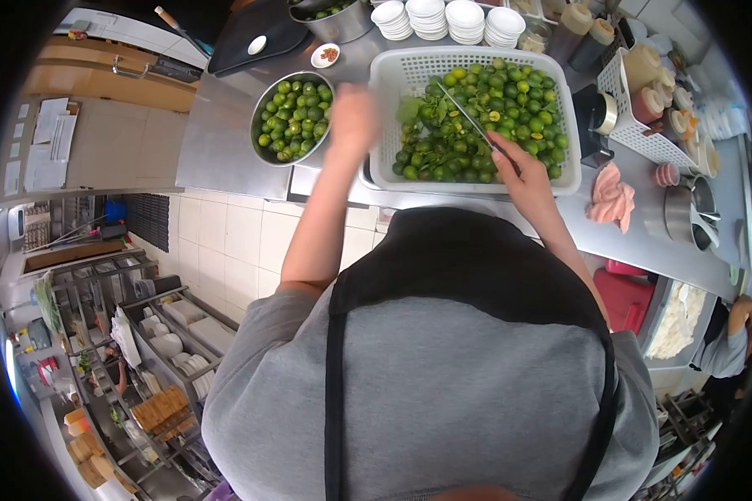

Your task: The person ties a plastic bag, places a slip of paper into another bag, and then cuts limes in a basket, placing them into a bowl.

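Observation:
My right hand (pixel 525 174) is closed round the dark handle of a knife (pixel 470 117). Its narrow blade points up and left over the green limes (pixel 522 104) heaped in a white perforated basket (pixel 378 171). Leaves and stems (pixel 434 125) lie among the fruit on the basket's left side. Between that basket and a round metal bowl (pixel 256 146) is my left hand (pixel 356 118), smeared by motion, so its fingers and anything in them cannot be made out. Loose limes (pixel 294 117) fill the bowl.
Stacked white dishes (pixel 426 18), a small dish of reddish bits (pixel 326 56) and a metal pot (pixel 342 25) stand behind. To the right are a pink cloth (pixel 612 197), a white basket of bottles (pixel 643 134) and metal containers (pixel 685 209). Another person's arm (pixel 731 334) shows far right.

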`<state>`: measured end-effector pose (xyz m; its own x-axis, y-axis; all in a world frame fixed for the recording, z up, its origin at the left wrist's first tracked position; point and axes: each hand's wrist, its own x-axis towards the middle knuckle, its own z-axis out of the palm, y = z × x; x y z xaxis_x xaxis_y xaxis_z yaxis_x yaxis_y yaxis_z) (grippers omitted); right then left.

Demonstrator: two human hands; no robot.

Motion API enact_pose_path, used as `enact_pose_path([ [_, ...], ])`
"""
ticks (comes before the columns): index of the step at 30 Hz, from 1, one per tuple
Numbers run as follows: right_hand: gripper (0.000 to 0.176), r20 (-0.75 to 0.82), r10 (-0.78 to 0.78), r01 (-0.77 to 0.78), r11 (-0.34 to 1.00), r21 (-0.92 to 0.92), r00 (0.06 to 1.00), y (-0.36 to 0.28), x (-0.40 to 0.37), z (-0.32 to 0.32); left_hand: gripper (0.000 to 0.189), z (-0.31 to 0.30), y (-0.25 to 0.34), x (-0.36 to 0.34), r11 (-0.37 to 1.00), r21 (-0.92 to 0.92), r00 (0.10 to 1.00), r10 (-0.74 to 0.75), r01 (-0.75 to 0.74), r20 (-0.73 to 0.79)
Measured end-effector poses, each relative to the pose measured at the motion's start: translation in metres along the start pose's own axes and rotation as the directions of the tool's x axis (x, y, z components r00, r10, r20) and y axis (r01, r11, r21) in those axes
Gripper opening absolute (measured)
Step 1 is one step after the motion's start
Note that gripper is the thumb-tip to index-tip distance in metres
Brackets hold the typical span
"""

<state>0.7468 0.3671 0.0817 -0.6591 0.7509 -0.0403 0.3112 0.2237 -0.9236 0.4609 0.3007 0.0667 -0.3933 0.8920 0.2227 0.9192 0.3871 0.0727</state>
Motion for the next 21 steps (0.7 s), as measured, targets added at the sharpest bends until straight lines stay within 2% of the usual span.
enact_pose_path([
  [1, 0.032, -0.014, -0.024, 0.024, 1.0, 0.009, 1.0, 0.0, 0.0, 0.001, 0.012, 0.003, 0.025, 0.001, 0.997, 0.08, 0.98, -0.025, 0.009, 0.198],
  [2, 0.032, -0.028, -0.048, 0.049, 0.999, 0.018, 0.998, 0.0, 0.0, 0.001, 0.014, 0.003, 0.046, 0.001, 0.987, 0.159, 0.92, -0.064, 0.002, 0.386],
  [3, 0.032, -0.029, -0.051, 0.052, 0.999, 0.016, 0.998, -0.001, 0.0, 0.0, 0.014, 0.013, 0.053, 0.001, 0.987, 0.158, 0.921, -0.064, 0.003, 0.383],
  [5, 0.032, -0.035, -0.081, 0.081, 0.997, 0.008, 0.996, -0.003, -0.002, -0.002, 0.013, 0.041, 0.055, -0.002, 0.926, 0.26, 0.911, 0.165, -0.275, 0.377],
  [8, 0.032, -0.05, -0.047, 0.051, 0.996, 0.07, 0.998, 0.002, -0.005, -0.002, 0.013, 0.054, 0.054, 0.004, 0.895, 0.297, 0.916, 0.234, -0.333, 0.325],
  [12, 0.032, -0.026, 0.012, -0.011, 0.999, 0.047, 1.0, -0.001, -0.006, -0.004, 0.013, 0.065, 0.046, 0.013, 0.868, 0.299, 0.89, 0.285, -0.397, 0.355],
  [14, 0.032, -0.072, -0.08, 0.085, 0.994, 0.069, 0.994, 0.005, -0.005, -0.001, 0.016, 0.07, 0.045, 0.021, 0.951, 0.152, 0.886, 0.184, -0.27, 0.426],
  [15, 0.032, -0.08, -0.077, 0.082, 0.994, 0.07, 0.994, 0.003, -0.004, -0.003, 0.016, 0.061, 0.046, 0.022, 0.949, 0.15, 0.884, 0.191, -0.278, 0.426],
  [16, 0.032, -0.077, -0.055, 0.06, 0.996, 0.065, 0.996, -0.003, -0.005, -0.005, 0.021, 0.044, 0.048, 0.021, 0.974, -0.17, 0.926, 0.2, -0.151, 0.32],
  [17, 0.032, -0.07, -0.032, 0.036, 0.998, 0.06, 0.997, -0.006, -0.007, -0.006, 0.027, 0.027, 0.05, 0.018, 0.874, -0.484, 0.961, 0.165, -0.038, 0.222],
  [18, 0.032, -0.073, -0.026, 0.031, 0.998, 0.06, 0.997, -0.004, -0.007, -0.007, 0.027, 0.016, 0.052, 0.016, 0.873, -0.486, 0.959, 0.169, -0.039, 0.226],
  [19, 0.032, -0.061, 0.006, -0.001, 0.997, 0.079, 0.998, -0.002, -0.006, -0.007, 0.027, 0.005, 0.053, 0.014, 0.636, -0.758, 0.947, 0.132, 0.146, 0.293],
  [20, 0.032, -0.047, 0.036, -0.032, 0.995, 0.098, 0.998, -0.001, -0.005, -0.007, 0.027, -0.004, 0.055, 0.011, 0.298, -0.9, 0.922, 0.121, 0.319, 0.367],
  [21, 0.032, -0.046, 0.037, -0.032, 0.995, 0.098, 0.998, -0.002, -0.004, -0.006, 0.027, -0.011, 0.058, 0.009, 0.297, -0.9, 0.922, 0.121, 0.32, 0.368],
])
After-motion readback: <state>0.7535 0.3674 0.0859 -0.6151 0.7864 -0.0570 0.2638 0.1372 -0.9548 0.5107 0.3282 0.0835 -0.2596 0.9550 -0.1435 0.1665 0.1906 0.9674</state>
